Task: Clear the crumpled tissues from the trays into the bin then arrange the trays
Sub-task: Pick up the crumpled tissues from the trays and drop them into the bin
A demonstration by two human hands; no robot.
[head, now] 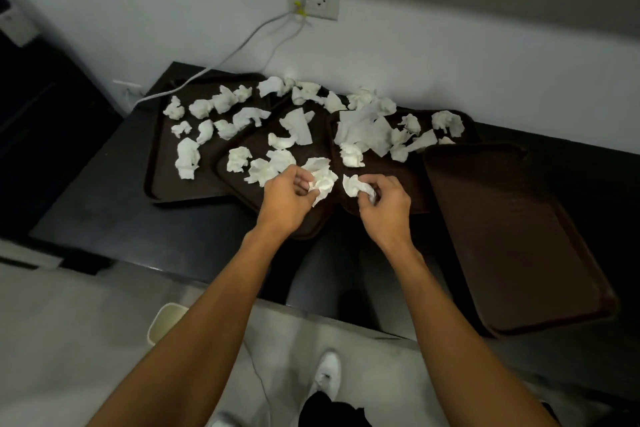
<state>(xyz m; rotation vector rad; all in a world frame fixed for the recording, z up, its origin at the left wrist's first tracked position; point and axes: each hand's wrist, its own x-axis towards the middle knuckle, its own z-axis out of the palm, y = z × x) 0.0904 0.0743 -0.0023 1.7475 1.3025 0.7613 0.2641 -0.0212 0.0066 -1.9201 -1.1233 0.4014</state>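
Note:
Several dark brown trays lie overlapping on a black counter (104, 218). The left tray (156, 180), the middle tray (249, 146) and a further tray (398, 170) carry several crumpled white tissues. The right tray (512, 236) is bare and juts over the counter's front edge. My left hand (287, 198) grips a crumpled tissue (323, 178) over the middle tray. Just to its right, my right hand (384, 204) pinches another crumpled tissue (355, 185). A pale bin (166, 321) stands on the floor below the counter, partly hidden by my left forearm.
A white cable (221, 61) runs from a wall socket (315, 3) down behind the counter's left end. More tissues (304, 90) lie along the wall at the back. My white shoe (327, 374) is on the grey floor.

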